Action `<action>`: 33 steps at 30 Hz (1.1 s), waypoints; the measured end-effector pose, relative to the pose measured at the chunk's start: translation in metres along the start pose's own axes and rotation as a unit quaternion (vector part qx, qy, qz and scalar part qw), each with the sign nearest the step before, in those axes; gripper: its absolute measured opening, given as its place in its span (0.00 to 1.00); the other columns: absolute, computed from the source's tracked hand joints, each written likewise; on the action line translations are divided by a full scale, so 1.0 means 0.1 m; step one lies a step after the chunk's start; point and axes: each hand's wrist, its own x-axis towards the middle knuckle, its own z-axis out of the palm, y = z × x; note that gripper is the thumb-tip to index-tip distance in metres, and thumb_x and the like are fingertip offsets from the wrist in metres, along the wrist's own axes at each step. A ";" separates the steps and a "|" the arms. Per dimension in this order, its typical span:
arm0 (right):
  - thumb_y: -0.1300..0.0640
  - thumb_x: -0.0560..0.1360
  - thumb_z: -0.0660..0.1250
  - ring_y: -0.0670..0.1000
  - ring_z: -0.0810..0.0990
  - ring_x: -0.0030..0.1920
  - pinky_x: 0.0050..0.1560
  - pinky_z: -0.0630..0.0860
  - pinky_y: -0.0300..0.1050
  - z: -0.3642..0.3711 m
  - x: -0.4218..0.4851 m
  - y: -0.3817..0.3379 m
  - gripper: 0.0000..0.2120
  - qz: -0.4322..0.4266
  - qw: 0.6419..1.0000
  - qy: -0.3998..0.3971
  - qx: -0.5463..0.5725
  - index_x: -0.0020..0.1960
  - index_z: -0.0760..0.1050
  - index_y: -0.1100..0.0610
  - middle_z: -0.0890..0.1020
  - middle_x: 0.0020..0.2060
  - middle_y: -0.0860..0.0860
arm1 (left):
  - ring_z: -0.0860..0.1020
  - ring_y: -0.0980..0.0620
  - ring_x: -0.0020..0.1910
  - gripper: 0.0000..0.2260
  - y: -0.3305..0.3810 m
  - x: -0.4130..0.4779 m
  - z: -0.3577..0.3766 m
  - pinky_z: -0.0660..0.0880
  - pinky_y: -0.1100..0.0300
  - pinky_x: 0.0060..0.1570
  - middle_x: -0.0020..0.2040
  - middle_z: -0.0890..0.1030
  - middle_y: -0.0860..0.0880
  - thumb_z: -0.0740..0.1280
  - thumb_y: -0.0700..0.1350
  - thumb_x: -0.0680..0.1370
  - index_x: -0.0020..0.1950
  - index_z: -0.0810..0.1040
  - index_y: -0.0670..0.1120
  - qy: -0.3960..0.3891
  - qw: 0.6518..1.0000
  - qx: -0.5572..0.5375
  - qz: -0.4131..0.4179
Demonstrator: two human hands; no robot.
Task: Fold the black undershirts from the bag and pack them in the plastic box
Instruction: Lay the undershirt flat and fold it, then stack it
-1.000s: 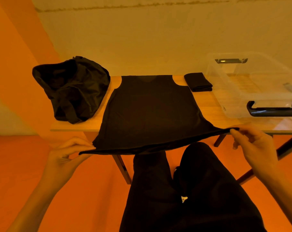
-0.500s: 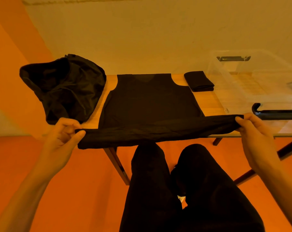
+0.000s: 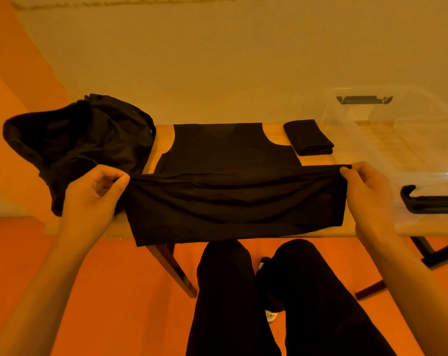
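A black undershirt [image 3: 225, 150] lies flat on the wooden table [image 3: 274, 132], neck toward the wall. Its bottom hem is lifted and folded back over the middle. My left hand [image 3: 94, 194] pinches the hem's left corner. My right hand [image 3: 366, 194] pinches the right corner. The hem is stretched taut between them above the table. A folded black undershirt [image 3: 307, 137] sits at the back right of the table. The black bag [image 3: 79, 147] slumps at the table's left end. The clear plastic box [image 3: 402, 150] stands at the right, with no clothes visible inside.
The box has black clip handles, one at the far side [image 3: 364, 99] and one near my right hand [image 3: 431, 202]. My legs in black trousers [image 3: 269, 304] stand in front of the table over an orange floor. A pale wall is close behind the table.
Both hands have carried the shirt's hem up and away from me, from below the table edge to over the shirt's middle. The lower part now doubles over.
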 end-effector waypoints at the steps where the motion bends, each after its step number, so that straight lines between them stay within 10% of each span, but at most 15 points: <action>1: 0.52 0.82 0.62 0.48 0.74 0.38 0.40 0.68 0.49 0.08 0.09 0.00 0.11 0.001 1.000 0.007 -0.005 0.44 0.76 0.56 0.76 0.37 0.52 | 0.78 0.66 0.44 0.09 -0.01 0.10 0.05 0.74 0.72 0.45 0.43 0.80 0.57 0.67 0.43 0.82 0.46 0.77 0.57 0.004 1.000 0.023 -0.006; 18: 0.53 0.81 0.63 0.53 0.76 0.36 0.35 0.70 0.46 1.11 1.61 -0.06 0.12 -0.140 0.934 0.008 -0.329 0.43 0.76 0.59 0.77 0.33 0.53 | 0.78 0.45 0.45 0.05 -0.14 1.60 0.89 0.74 0.49 0.47 0.46 0.79 0.44 0.64 0.42 0.84 0.52 0.78 0.42 0.035 0.964 0.257 -0.055; 33: 0.51 0.80 0.65 0.60 0.78 0.41 0.46 0.76 0.59 1.44 2.08 0.13 0.13 -0.198 0.895 0.013 -0.399 0.45 0.80 0.59 0.79 0.36 0.56 | 0.73 0.44 0.42 0.08 -0.30 2.02 1.36 0.71 0.49 0.42 0.46 0.74 0.41 0.59 0.42 0.86 0.58 0.72 0.38 -0.008 0.957 0.261 -0.127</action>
